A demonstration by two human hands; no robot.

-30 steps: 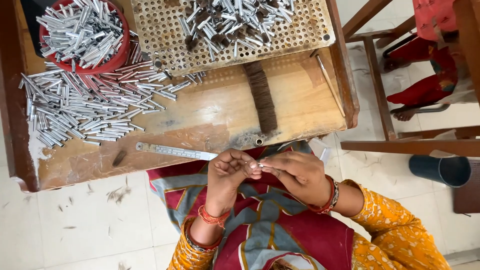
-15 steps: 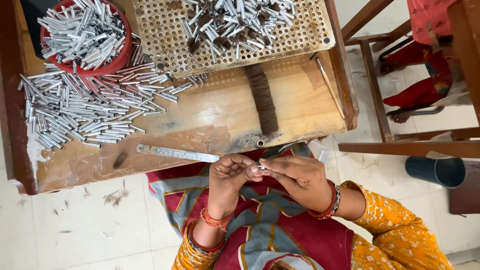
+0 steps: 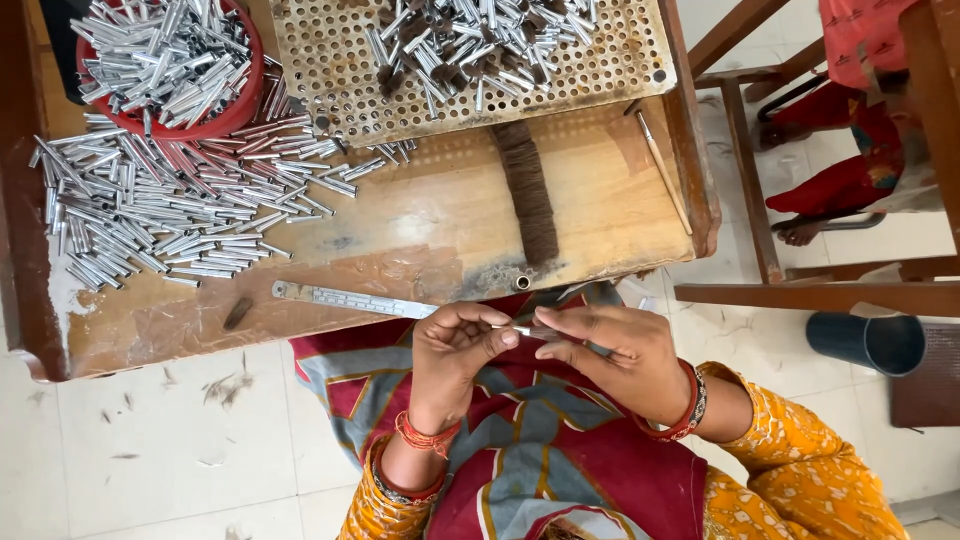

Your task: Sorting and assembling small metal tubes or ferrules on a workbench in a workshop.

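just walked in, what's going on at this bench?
A person seated at a wooden bench pinches a small metal tube between left hand and right hand, over their lap. Loose silver tubes lie piled on the bench, more fill a red bowl and sit on a perforated tray. A metal ruler lies at the bench edge.

A red bowl (image 3: pixel 235 105) of metal tubes, a perforated tray (image 3: pixel 330 90), a steel ruler (image 3: pixel 350 299) and a dark brush (image 3: pixel 527 190) lie on the wooden table (image 3: pixel 420 225).
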